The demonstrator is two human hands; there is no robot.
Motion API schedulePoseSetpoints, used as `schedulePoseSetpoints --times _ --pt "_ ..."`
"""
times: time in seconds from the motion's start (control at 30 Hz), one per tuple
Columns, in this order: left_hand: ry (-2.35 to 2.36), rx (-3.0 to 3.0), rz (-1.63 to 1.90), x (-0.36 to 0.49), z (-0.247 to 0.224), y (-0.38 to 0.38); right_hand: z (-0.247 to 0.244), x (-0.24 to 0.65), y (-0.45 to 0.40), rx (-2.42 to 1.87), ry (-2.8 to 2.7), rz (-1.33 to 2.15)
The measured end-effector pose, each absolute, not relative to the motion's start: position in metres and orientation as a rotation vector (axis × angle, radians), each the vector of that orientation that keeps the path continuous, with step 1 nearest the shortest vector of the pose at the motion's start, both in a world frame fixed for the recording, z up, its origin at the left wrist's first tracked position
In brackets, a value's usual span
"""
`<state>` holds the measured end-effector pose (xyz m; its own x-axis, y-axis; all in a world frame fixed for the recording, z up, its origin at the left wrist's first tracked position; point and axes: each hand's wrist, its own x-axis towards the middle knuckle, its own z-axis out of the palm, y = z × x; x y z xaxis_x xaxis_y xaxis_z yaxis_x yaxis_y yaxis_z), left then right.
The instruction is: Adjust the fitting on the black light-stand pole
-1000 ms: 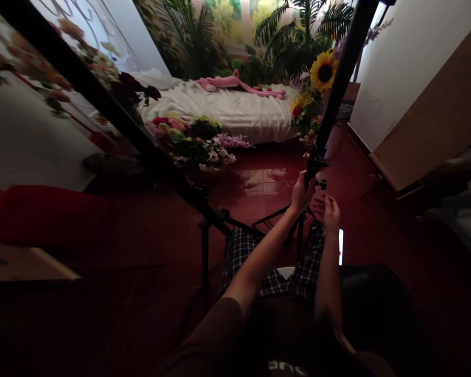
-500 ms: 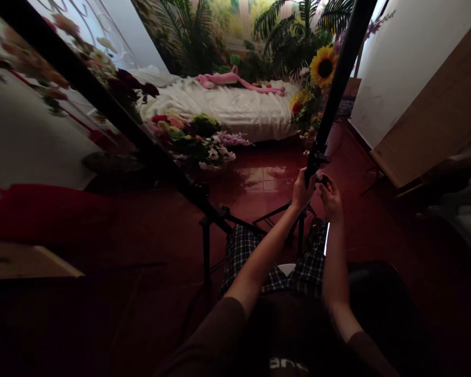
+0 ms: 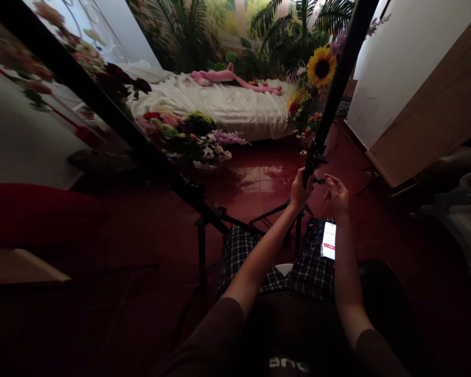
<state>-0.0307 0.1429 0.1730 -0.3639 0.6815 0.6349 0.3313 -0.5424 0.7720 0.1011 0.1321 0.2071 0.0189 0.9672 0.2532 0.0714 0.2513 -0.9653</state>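
My left hand (image 3: pixel 300 189) is wrapped round the lower part of a black light stand (image 3: pixel 329 112), which leans up toward the top right. A small black tightening knob (image 3: pixel 320 181) sticks out of the pole on the right, just beside that hand. My right hand (image 3: pixel 336 195) is a little right of the knob and apart from it, its fingers loosely bent and spread, holding nothing. A lit phone (image 3: pixel 329 241) lies on my right thigh, partly covered by my right forearm. The foot of the stand is partly hidden behind my arm and legs.
Another black stand (image 3: pixel 141 137) slants across the left. Artificial flowers (image 3: pixel 198 139) stand before a white-draped bench (image 3: pixel 251 112) bearing a pink plush toy (image 3: pixel 215 77). A sunflower (image 3: pixel 322 65) is behind the pole. A wooden panel (image 3: pixel 427 115) leans at right; red cloth (image 3: pixel 35 212) lies left.
My right hand has moved off the knob to the right, and its fingers have loosened. More of the phone shows now. My left hand keeps its hold on the pole; the view has shifted slightly.
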Motion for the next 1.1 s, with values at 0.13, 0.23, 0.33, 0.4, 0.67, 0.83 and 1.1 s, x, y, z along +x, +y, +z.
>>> schedulePoseSetpoints --times 0.13,0.23,0.33,0.4,0.67,0.83,1.1 --pt "1.336 1.599 2.007 -0.031 0.173 0.143 0.214 0.094 0.123 -1.024 -1.346 1.063" --pt "1.335 1.592 1.997 -0.031 0.172 0.143 0.214 0.088 0.124 -0.982 -1.284 1.070" --pt "1.326 1.591 1.976 -0.032 0.172 0.143 0.213 0.086 0.124 -0.993 -1.248 1.031" --pt "1.325 1.594 1.973 -0.032 0.172 0.143 0.215 0.086 0.122 -0.997 -1.229 1.017" --pt "1.291 1.594 1.978 -0.031 0.175 0.141 0.221 0.085 0.110 -0.946 -1.257 0.891" --pt "1.289 1.592 1.967 -0.032 0.174 0.142 0.209 0.084 0.117 -0.981 -1.254 0.855" --pt "1.281 1.594 1.969 -0.032 0.175 0.140 0.227 0.085 0.118 -1.051 -1.525 0.598"
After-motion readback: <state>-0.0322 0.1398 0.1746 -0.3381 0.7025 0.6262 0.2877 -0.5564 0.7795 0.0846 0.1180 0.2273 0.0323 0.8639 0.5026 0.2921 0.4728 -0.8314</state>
